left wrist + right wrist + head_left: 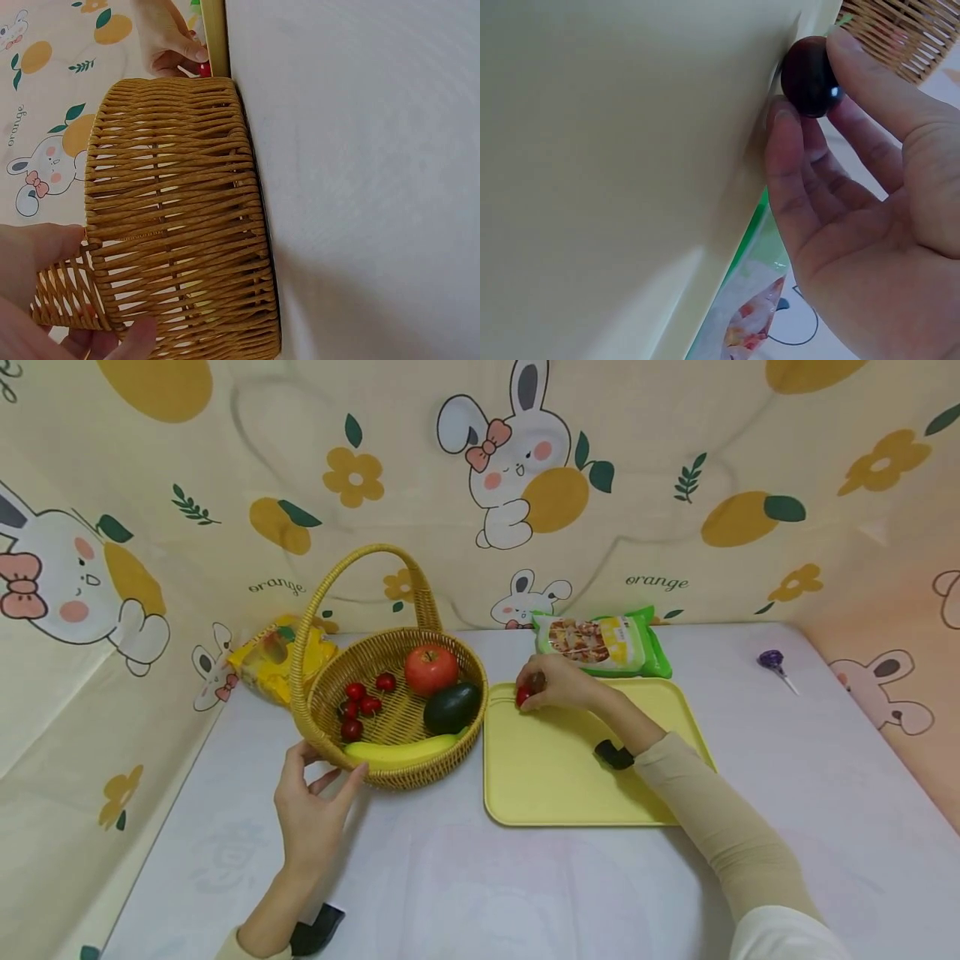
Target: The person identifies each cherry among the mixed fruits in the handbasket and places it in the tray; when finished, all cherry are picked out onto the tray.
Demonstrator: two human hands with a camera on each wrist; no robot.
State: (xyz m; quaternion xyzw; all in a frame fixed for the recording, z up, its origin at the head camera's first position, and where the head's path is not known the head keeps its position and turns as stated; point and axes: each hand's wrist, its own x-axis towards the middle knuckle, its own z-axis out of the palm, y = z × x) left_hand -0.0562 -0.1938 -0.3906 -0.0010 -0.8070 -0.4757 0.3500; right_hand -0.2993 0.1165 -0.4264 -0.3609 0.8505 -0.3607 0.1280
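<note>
Thumb and fingers of the right hand pinch a small, round, dark red cherry, the fingertips parted only by the fruit's width. In the head view this grip sits right of centre, over the upper left corner of a flat yellow tray with a raised rim; whether the cherry touches the tray I cannot tell.

The left hand, left of centre and lower in the frame, grips a round golden-brown woven basket with a tall arched handle, its digits spread to either side of the handle's base. Inside the basket lie a yellow banana along the near side, a dark green oval avocado, a round red apple and a cluster of glossy red cherries at left.
</note>
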